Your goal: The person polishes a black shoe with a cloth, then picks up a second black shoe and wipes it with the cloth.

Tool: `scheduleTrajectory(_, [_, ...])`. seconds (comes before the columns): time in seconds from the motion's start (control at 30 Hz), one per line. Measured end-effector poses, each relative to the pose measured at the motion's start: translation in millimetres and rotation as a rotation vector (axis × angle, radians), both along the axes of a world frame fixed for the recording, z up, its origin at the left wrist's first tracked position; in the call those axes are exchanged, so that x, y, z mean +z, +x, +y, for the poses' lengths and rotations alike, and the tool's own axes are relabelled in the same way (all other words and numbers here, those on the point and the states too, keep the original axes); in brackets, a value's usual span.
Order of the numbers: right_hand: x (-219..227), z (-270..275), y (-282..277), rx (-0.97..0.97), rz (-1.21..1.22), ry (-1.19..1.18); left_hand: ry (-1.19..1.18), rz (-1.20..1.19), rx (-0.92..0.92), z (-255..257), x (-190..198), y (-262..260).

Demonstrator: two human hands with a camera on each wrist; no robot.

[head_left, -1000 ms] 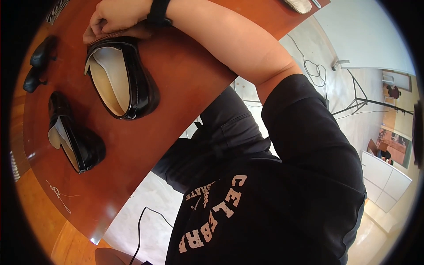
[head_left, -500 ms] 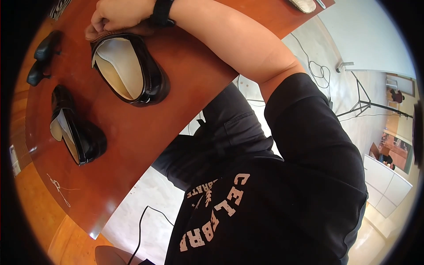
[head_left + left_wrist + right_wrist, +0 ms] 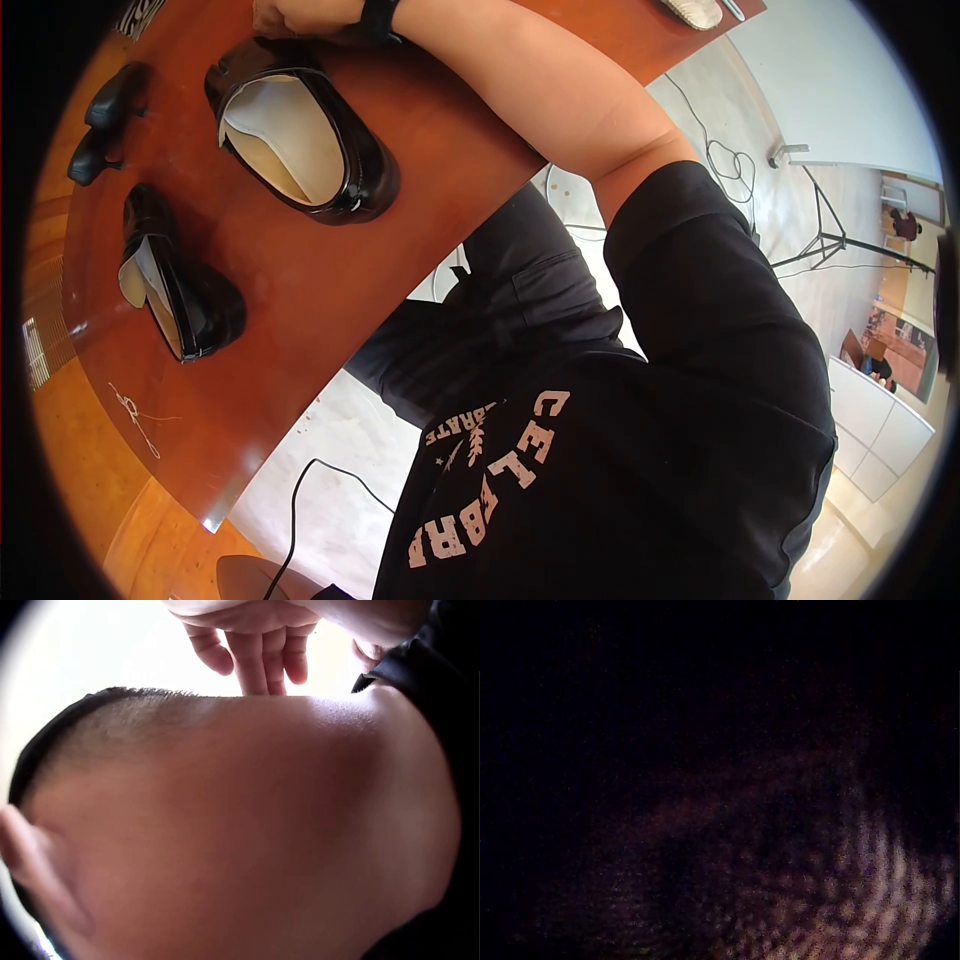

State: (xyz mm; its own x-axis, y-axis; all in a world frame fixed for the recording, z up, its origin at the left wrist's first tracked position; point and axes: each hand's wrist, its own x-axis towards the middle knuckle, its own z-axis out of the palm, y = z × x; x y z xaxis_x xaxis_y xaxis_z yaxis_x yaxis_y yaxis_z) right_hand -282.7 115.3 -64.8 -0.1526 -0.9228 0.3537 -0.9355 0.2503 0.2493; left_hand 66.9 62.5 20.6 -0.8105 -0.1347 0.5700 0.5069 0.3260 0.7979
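Note:
A glossy black loafer [image 3: 285,135] with a pale insole stands on the reddish-brown table [image 3: 300,270]. My right hand [image 3: 310,12] is at the top edge of the head view, right at the loafer's toe. The frame cuts off its fingers, so I cannot tell whether it grips anything. The right wrist view is almost wholly dark. My left hand [image 3: 259,634] shows only in the left wrist view, with several loosely hanging fingers beside a person's head. An ear, short hair and a black collar [image 3: 442,660] are close by; the fingertips are partly hidden.
A second black loafer [image 3: 180,290] stands nearer the table's left edge. Black rounded objects [image 3: 105,125] lie farther along that edge, and a pale thread [image 3: 135,420] lies near the corner. A cream item [image 3: 695,10] sits at the top right. Cables and a tripod stand [image 3: 825,235] are on the floor.
In the head view, my right hand has slid up and right, partly out of frame, exposing the loafer's toe. Both loafers appear shifted rightward and up as the camera turns.

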Motion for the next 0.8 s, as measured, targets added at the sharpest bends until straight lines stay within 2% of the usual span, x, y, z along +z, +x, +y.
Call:
scheduleTrajectory(0.1, [9.9,6.4,3.4,-0.022,-0.173,-0.265,0.0,-0.001,-0.002,1.6,0.0,0.5])
scheduleTrajectory(0.2, [14.2,10.8,10.7,0.052,-0.298,-0.382,0.001,-0.006,-0.005,1.6,-0.9,0.7])
scheduleTrajectory(0.4, [8.5,8.6,8.7,0.01,-0.34,-0.367,-0.003,-0.007,-0.005,0.5,-0.5,2.0])
scheduleTrajectory(0.5, [10.1,6.3,9.8,0.077,-0.318,-0.453,-0.001,-0.006,-0.004,-0.5,-0.6,2.6])
scheduleTrajectory(0.6, [13.3,5.1,22.0,0.399,-0.461,-0.751,0.0,-0.009,-0.008,-1.5,-1.2,2.3])
scheduleTrajectory(0.7, [3.3,-2.7,24.9,0.371,-0.476,-0.412,-0.002,-0.011,-0.012,-1.8,-1.3,1.6])
scheduleTrajectory(0.8, [-1.3,-1.3,25.9,0.311,-0.584,-0.262,-0.004,-0.011,-0.009,-1.4,-1.0,2.4])
